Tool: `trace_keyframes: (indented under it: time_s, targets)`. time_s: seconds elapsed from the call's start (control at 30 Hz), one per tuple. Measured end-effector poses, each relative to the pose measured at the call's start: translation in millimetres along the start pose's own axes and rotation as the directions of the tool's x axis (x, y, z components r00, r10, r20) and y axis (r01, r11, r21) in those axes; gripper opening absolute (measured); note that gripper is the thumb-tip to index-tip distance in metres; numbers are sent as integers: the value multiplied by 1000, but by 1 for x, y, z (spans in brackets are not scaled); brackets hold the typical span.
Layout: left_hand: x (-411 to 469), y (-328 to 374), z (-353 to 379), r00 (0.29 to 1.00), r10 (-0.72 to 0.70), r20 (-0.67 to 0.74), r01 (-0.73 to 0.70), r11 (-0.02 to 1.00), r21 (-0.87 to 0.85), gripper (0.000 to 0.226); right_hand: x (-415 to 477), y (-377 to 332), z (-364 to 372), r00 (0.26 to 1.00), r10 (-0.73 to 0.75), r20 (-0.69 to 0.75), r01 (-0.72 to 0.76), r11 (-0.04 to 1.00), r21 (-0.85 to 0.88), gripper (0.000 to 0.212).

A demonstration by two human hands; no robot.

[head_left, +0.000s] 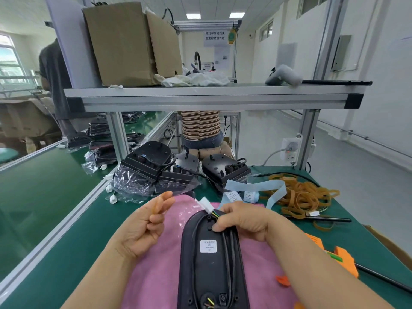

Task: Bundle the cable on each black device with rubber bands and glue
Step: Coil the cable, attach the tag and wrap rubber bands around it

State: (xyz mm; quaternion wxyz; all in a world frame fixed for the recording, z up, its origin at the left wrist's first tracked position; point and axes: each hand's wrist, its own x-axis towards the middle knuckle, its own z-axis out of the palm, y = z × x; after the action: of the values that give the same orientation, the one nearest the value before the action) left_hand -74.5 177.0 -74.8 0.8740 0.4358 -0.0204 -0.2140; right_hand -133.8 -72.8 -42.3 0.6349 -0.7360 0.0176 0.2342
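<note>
Closest to me, the black device [207,264] is lying lengthwise on a pink mat [156,264], its near end running off the bottom edge, so I am not seeing where the cable [229,246] starts. The right hand [243,219] is pinching the folded cable runs against the device's far end, fingers curled round them, with the white connector [204,202] sticking out just beyond the thumb. The left hand [142,228] is hovering beside it, palm up and loosely open, two fingers straight and the others curling slightly; a tan streak is lying along the straight fingers, possibly a rubber band, though I am not able to say. My judgement is that the band should go over the folds right where the pinch is holding, keeping the runs parallel and flat and the connector free, before any glue goes on. Off to the right an orange glue gun [341,262] is resting on the green bench, partly cropped, and its nozzle is hidden from me. Farther out the heap of rubber bands [298,197] is waiting, and beyond it more black devices [153,161] are sitting among clear bags, their cables hard to read.
</note>
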Motion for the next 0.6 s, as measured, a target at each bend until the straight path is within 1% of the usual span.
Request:
trace_keyframes:
  time_s: [0.07, 0.13, 0.2, 0.27, 0.33, 0.4, 0.43, 0.5, 0.53, 0.6]
  targets:
    - [1, 6, 3, 994, 56, -93, -40, 985, 165, 50, -7, -14, -3, 994, -104, -23, 104, 994, -30, 35]
    - [-1, 14, 5, 987, 96, -129, -50, 944, 325, 64, -14, -27, -8, 977, -207, -44, 207, 978, -18, 35]
    - [-8, 22, 10, 996, 66, -66, -22, 849, 528, 80, -19, -38, -13, 955, -290, -54, 289, 957, -19, 43]
    - [-18, 28, 20, 998, -20, 65, -30, 728, 685, 97, -21, -44, -13, 940, -335, -58, 331, 941, -70, 48]
    - [-27, 34, 31, 979, -90, 184, -76, 676, 733, 109, -21, -44, -10, 935, -348, -71, 334, 929, -159, 52]
    - [-34, 40, 42, 963, -93, 253, -131, 661, 739, 116, -21, -41, -6, 933, -349, -92, 324, 922, -213, 59]
    - [-37, 41, 49, 959, -71, 274, -167, 639, 751, 112, -21, -39, -6, 932, -347, -103, 319, 922, -218, 62]
    - [-40, 42, 59, 951, -18, 308, -247, 556, 794, 89, -21, -38, -6, 933, -347, -95, 321, 922, -215, 64]
    - [-41, 42, 64, 947, -5, 321, -272, 521, 809, 85, -21, -39, -6, 934, -350, -74, 327, 919, -220, 62]
    - [-43, 41, 73, 942, -7, 336, -289, 495, 820, 99, -24, -42, -5, 936, -350, -30, 333, 913, -237, 58]
